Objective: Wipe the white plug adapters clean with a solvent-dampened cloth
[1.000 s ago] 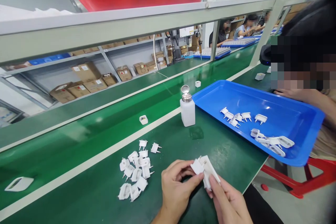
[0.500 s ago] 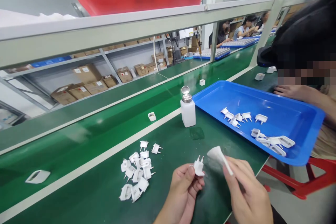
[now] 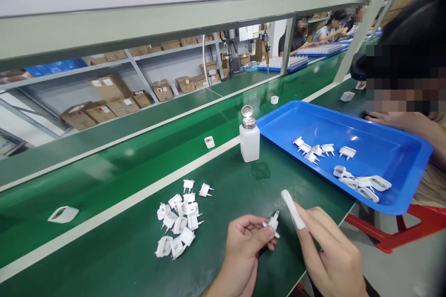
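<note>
Pinched between the thumb and fingers of my left hand (image 3: 245,248) is a white plug piece (image 3: 273,225) with its two pins pointing up. My right hand (image 3: 329,246) grips a folded white wipe (image 3: 292,209), its free end standing just right of the plug piece and apart from it. To the left, a loose pile of white plug pieces (image 3: 180,223) lies on the green table (image 3: 114,260). A white pump bottle (image 3: 250,144) with its metal lid raised stands behind my hands, with a wet patch (image 3: 260,171) in front of it.
A blue tray (image 3: 348,123) at the right holds several white plug pieces (image 3: 327,149). White housings (image 3: 63,214) sit on the green conveyor belt (image 3: 156,144) beyond the table. A co-worker's arm (image 3: 414,125) is close behind the tray. A shelf beam (image 3: 167,18) crosses above.
The plug piece has turned side-on in my left hand, which moved slightly right. The wipe now looks narrower and more upright. Housings on the belt have shifted right and away.
</note>
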`<state>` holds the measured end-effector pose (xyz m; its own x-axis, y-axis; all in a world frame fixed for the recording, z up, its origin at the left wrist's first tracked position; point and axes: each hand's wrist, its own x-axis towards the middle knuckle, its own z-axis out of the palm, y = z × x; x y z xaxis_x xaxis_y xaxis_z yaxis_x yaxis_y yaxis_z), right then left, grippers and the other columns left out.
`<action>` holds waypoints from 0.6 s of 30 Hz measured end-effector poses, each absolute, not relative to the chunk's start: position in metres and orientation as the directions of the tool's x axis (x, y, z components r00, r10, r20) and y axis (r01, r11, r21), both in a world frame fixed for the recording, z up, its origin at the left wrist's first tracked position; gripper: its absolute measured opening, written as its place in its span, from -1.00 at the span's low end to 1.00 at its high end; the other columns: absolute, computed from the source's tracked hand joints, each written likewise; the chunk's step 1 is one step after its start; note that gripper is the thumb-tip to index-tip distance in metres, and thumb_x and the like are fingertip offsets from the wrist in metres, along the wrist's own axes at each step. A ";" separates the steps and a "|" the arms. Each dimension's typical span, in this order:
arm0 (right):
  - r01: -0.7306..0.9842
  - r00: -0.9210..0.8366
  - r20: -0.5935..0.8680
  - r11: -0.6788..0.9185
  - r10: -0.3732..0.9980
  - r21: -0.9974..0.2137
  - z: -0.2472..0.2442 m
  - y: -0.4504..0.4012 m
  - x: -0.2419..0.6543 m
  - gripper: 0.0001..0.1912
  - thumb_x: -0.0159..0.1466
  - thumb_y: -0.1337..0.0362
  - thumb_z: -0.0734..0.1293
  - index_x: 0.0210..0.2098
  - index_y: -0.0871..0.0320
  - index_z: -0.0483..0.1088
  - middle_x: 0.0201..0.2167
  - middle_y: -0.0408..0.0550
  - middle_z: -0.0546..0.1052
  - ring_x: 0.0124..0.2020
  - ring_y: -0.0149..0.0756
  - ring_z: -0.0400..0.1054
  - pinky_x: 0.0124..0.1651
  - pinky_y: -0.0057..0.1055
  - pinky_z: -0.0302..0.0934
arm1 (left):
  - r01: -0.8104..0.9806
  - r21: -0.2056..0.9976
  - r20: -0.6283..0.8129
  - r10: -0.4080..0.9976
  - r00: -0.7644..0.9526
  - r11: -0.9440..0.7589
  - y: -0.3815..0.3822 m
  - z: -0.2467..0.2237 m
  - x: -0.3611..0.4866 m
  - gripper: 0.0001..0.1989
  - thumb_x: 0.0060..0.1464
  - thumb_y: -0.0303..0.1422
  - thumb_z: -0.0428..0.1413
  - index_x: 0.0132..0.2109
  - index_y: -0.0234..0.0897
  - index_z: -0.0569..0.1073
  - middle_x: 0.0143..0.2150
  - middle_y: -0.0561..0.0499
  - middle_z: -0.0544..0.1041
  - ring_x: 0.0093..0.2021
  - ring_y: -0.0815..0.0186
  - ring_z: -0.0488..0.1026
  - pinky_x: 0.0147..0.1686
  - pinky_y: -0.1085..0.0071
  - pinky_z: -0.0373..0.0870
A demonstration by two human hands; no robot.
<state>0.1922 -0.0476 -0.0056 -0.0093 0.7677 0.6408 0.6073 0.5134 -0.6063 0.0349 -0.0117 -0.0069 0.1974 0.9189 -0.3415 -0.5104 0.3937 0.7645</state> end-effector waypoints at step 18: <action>0.275 -0.026 0.458 0.446 0.889 -0.851 -0.015 -0.054 0.182 -0.74 0.40 0.44 0.23 -0.11 0.06 0.53 -0.41 -0.10 0.39 -0.42 -0.30 0.32 -0.34 -0.40 0.25 | -0.508 0.743 -0.365 0.900 0.238 0.435 -0.013 -0.001 0.034 -0.63 -0.28 -0.31 0.54 -0.37 -0.39 0.58 -0.53 0.00 0.59 -0.55 0.39 0.51 -0.53 0.53 0.41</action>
